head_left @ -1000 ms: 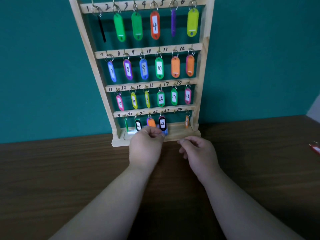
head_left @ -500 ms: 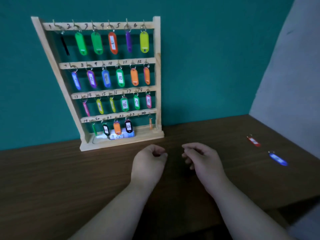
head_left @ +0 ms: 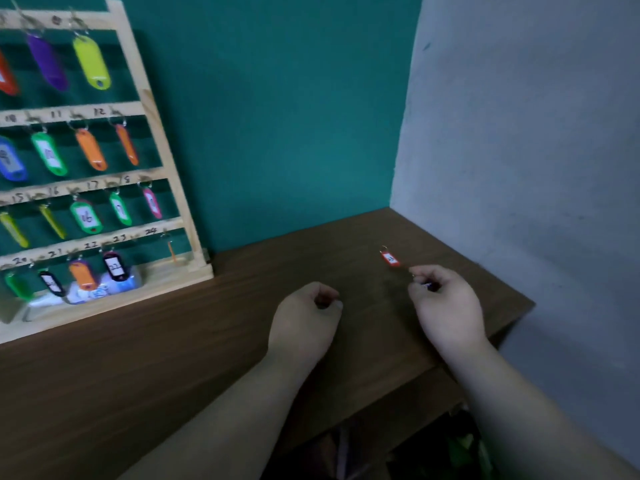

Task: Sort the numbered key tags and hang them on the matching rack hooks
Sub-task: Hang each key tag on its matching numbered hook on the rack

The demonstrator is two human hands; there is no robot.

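Observation:
The wooden key rack (head_left: pixel 180 216) stands at the left against the teal wall, with coloured numbered tags on its hooks. The black tag 22 (head_left: pixel 114 266) hangs in the bottom row. The hook under 23 (head_left: pixel 119 239) beside it is bare. A thin orange tag (head_left: pixel 170 251) hangs under 24. A red key tag (head_left: pixel 390 258) lies on the table to the right. Just in front of it my right hand (head_left: pixel 446 306) curls its fingers round a blue key tag (head_left: pixel 428 286), mostly hidden. My left hand (head_left: pixel 304 323) is curled and holds nothing.
The brown table (head_left: pixel 173 358) ends at a right edge (head_left: pixel 498 341) close to my right hand, beside a grey wall (head_left: pixel 536 150). A white and blue object (head_left: pixel 100 289) lies on the rack's base behind the bottom tags.
My view has swung right, away from the rack. My left hand has left the bottom row. My right hand has reached right to the blue tag that lay near the table's edge.

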